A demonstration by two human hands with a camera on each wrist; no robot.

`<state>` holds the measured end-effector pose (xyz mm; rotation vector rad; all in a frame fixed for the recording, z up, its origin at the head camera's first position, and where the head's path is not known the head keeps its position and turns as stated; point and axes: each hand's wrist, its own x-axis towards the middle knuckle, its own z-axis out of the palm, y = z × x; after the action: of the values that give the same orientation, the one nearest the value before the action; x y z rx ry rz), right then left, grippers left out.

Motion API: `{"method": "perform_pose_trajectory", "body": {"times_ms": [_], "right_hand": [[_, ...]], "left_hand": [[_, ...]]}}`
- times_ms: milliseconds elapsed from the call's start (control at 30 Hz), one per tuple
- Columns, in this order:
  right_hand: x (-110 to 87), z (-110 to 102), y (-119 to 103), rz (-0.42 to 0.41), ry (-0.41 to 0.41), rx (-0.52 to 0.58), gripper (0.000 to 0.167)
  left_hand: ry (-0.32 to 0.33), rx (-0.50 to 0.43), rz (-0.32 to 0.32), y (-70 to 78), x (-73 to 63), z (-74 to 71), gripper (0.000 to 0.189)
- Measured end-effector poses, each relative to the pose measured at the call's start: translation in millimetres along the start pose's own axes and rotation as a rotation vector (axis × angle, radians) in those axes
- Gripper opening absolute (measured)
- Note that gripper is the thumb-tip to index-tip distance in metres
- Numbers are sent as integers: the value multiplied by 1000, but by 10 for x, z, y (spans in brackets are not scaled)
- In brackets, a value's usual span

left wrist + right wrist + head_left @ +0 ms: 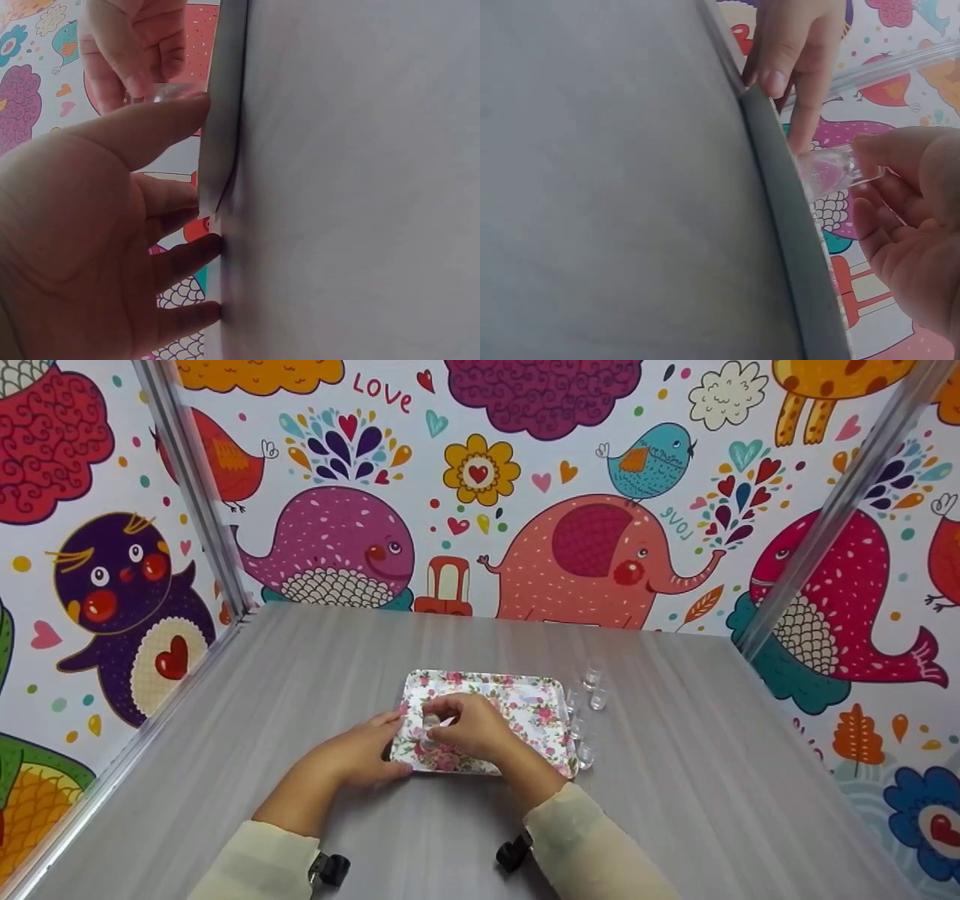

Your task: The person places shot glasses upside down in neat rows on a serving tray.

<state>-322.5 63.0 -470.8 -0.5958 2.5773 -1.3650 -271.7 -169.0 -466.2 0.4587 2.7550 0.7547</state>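
Observation:
A small clear shot glass (430,735) is pinched between the thumb and fingers of my right hand (472,727). Its base meets the left part of a flower-patterned tray (529,712); in the right wrist view the glass (831,172) stands upright from the tray's surface. At the tray's near left corner is my left hand (367,754), its fairly straight fingers spread. The left thumb touches the near rim and the index finger the left side, while other fingertips rest on the table, as the left wrist view shows.
Several more clear shot glasses (598,700) stand along and beyond the tray's right edge. The grey table (315,660) is bordered by cartoon-printed panels (480,525) at the back and sides, with metal posts (199,487) at the back corners.

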Motion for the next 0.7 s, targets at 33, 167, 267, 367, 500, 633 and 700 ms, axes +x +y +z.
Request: {"method": "perform_pose_trajectory", "body": {"times_ms": [33,167,267,367,500,633,700], "right_hand": [[3,9,5,0,-5,-14,35],[8,29,17,-1,-28,-32,35],[-2,14,17,-16,-47,-28,37],[-20,-44,17,-48,-43,-14,39],[-55,-230,28,-87,-4,40,42],[-109,-512,56,-88,59,96,43],[-136,-660,86,-95,100,110,46]], "left_hand": [[-1,-1,4,-1,1,-3,89],[-5,-3,14,-9,2,-12,89],[-3,2,13,-15,4,-5,90],[3,10,6,-21,8,9,90],[6,9,2,-25,14,21,90],[3,5,2,-22,14,24,90],[3,4,-4,-15,14,25,90]]}}
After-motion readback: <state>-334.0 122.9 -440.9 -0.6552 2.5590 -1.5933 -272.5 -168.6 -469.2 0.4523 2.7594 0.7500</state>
